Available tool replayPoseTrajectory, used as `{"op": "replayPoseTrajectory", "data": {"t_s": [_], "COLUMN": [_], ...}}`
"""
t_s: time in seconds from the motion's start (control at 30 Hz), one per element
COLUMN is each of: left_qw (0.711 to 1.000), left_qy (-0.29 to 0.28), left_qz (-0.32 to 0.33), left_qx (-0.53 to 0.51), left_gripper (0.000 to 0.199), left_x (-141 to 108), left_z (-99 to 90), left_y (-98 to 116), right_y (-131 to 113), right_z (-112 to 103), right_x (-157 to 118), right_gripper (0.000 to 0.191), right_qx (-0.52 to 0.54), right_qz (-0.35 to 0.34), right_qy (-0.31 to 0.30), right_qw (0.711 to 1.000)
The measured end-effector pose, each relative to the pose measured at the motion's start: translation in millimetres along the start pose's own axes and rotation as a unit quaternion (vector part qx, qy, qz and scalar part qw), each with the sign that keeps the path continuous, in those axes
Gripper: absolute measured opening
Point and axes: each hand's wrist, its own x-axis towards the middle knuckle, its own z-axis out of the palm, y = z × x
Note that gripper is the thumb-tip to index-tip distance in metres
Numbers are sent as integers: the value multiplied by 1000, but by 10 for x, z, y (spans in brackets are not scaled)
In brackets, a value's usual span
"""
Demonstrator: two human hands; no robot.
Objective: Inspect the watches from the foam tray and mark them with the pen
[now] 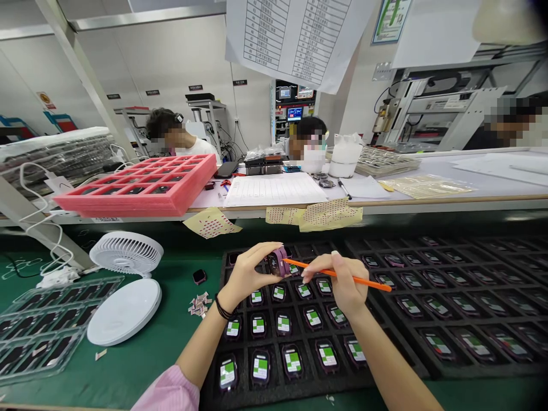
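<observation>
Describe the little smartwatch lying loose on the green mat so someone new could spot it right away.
Find the white desk fan on the green mat. Just right of it, before the black foam tray, lies the small smartwatch, beyond a pile of small scraps. Unlike the lit watches in the tray, it sits alone, screen dark.

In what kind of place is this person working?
Probably an electronics assembly or testing workshop: black trays hold rows of lit watches, a machine stands behind, and people sit across the bench.
</observation>
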Motion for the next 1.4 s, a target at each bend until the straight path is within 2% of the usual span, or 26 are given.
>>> {"op": "replayPoseTrajectory", "data": {"t_s": [0.63, 0.87, 0.97, 1.07, 1.13, 1.23, 1.33, 1.4], "left_qw": [1000, 1000, 1000, 1000, 999, 996, 994, 994], "left_qy": [0, 3, -4, -13, -10, -5, -4, -4], "left_qz": [7, -9, -15, -9, -4, -13, -26, -36], "left_qx": [6, 4, 7, 13, 37, 84, 110, 108], "left_gripper": [50, 48, 47, 50, 50, 47, 42, 42], "left_x": [-7, -6, -2, -2, -3, -7, -13, -15], "left_z": [29, 7, 5, 16, 25, 40, 62, 76], "left_y": [-14, -11, -6, -6, -10, -11, 9, 36], "right_y": [-24, -8, -2, -11, -4, 69, 194, 256], "right_z": [-25, 10, 6, 0, 23, 114, 220, 258], "right_x": [-8, -35, -35, -3, 33, 77, 89, 92], "right_gripper": [44, 44, 44, 47, 43, 27, 35, 40], "right_qx": [-28, -46, -26, 14, -6, -71, -69, -37], "right_qz": [-23, -6, 13, 33, 57, 124, 194, 229], "right_qy": [-15, -26, -15, 48, 68, 23, -41, -50], "right_qw": [999, 999, 999, 998, 996, 989, 978, 971]}}
